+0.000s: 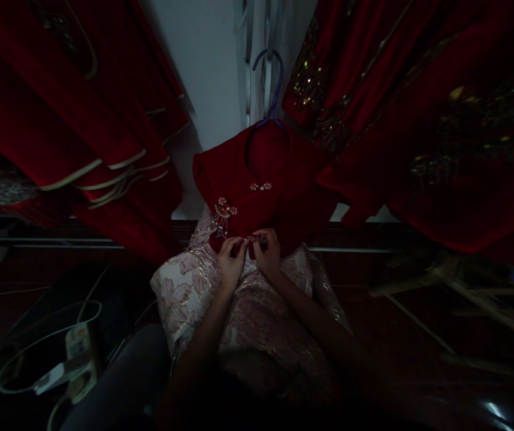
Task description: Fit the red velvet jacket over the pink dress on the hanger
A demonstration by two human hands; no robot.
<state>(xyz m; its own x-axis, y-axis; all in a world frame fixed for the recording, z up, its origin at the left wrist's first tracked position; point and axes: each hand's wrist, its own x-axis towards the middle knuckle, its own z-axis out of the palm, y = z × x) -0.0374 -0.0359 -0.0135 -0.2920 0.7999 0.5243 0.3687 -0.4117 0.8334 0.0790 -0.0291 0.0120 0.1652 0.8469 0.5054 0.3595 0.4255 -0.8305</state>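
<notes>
— What have the hands got from where you sit?

— I see both pinched in at the front of a red garment (257, 197) that hangs on a purple hanger (271, 84). My left hand (230, 258) has its grip nearly closed, fingertips drawn together on the lower edge of the red cloth. My right hand (266, 251) is the same, fingers curled tight on the cloth just beside the left, the two hands touching or all but touching. Something small and pale sits between the fingertips; I cannot tell what it is, the light is too poor.

— Where is the garment against everything else?

— Centre of the view, in front of a pale wall (203, 60), its lower part over a pink and gold floral fabric (185, 293) that spreads below the hands and under both forearms.

— Anything crowding it?

— Dark red hanging clothes (59, 102) with pale piping on the left, more red cloth with gold embroidery (441, 120) on the right. Both press close to the garment's sides but do not cover the hands. Lower left on the floor lies a white power strip (77, 353) with a looped white cable (36, 341).

— Counts?

— Two hands, one hanger, one power strip. On the garment I count two beaded fasteners: a large dangling one (223, 214) at the left, a small one (260, 187) at the neck.
</notes>
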